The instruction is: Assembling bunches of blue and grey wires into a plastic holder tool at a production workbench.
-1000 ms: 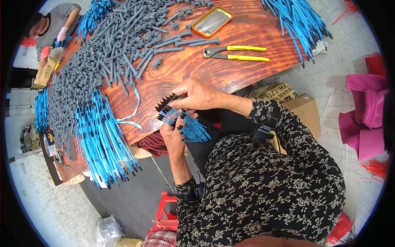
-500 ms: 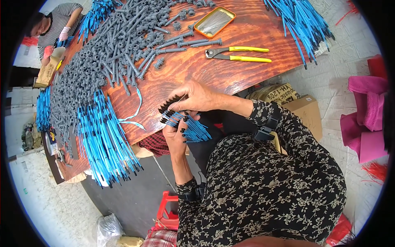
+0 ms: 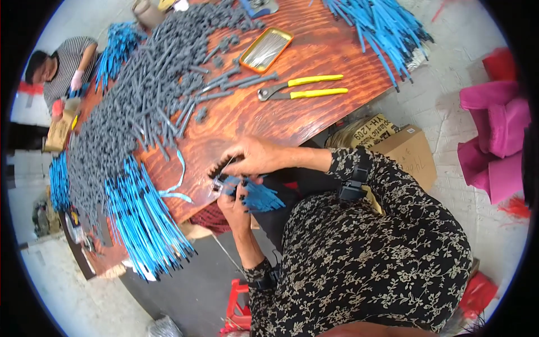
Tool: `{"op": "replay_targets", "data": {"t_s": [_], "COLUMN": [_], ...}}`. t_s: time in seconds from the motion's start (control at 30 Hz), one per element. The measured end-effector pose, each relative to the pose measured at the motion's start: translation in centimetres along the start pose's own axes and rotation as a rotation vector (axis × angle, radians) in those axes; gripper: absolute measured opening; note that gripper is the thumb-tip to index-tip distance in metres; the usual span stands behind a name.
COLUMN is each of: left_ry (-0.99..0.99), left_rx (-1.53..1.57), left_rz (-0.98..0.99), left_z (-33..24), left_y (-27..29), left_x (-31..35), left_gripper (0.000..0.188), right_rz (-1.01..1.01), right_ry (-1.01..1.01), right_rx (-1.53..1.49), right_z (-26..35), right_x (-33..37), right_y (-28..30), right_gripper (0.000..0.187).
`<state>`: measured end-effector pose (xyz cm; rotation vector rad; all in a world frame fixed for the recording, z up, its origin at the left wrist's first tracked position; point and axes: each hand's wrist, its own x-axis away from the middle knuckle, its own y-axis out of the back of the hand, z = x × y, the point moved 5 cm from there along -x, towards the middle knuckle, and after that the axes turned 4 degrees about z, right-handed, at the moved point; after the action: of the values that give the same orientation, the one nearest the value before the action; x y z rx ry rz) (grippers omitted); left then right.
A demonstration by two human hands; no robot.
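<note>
Supporting the black-tipped blue bundle (image 3: 263,196) near the worktop (image 3: 306,121) edge, the left hand (image 3: 233,212) grips it; the right hand (image 3: 255,158) meets its tips, pinch unclear. Bundle judged light, springy, slippery: hold mid-length.

My left grip (image 3: 231,210) holds a bundle (image 3: 261,196) of blue, black-tipped strands; my right grip (image 3: 252,157) pinches it among the upper tips. Beyond my right grip, yellow-handled pliers (image 3: 319,92) lie on the counter (image 3: 219,124), a tin (image 3: 252,68) of thin silvery pieces (image 3: 266,49) behind them. Grey parts (image 3: 129,106) heap ahead-left of both grips; left of my left grip, more blue strands (image 3: 143,222) overhang the edge.
</note>
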<state>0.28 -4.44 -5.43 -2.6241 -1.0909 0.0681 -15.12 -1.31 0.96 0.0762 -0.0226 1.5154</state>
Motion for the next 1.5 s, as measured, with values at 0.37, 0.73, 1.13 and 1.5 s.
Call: {"op": "replay_targets", "data": {"t_s": [0.37, 0.73, 1.13, 1.5], "left_ry": [0.041, 0.099, 0.045, 0.067], "left_rx": [0.071, 0.136, 0.151, 0.158], "left_rz": [0.074, 0.065, 0.099, 0.113], "left_z": [-1.6, -1.4, -1.1, -1.0], "left_y": [-1.5, -1.3, -1.2, -0.9], "left_x": [0.4, 0.2, -0.1, 0.4], "left_gripper": [0.026, 0.017, 0.011, 0.020], "right_rz": [0.213, -0.408, -0.465, -0.344], "right_ry": [0.067, 0.163, 0.236, 0.259], "right_rx": [0.120, 1.255, 1.462, 1.334], "right_z": [1.4, 2.0, 1.2, 1.7], "right_x": [1.6, -3.8, -4.1, -3.4], "right_y": [4.6, 22.7, 22.6, 21.8], "right_gripper": [0.030, 0.016, 0.014, 0.010]}}
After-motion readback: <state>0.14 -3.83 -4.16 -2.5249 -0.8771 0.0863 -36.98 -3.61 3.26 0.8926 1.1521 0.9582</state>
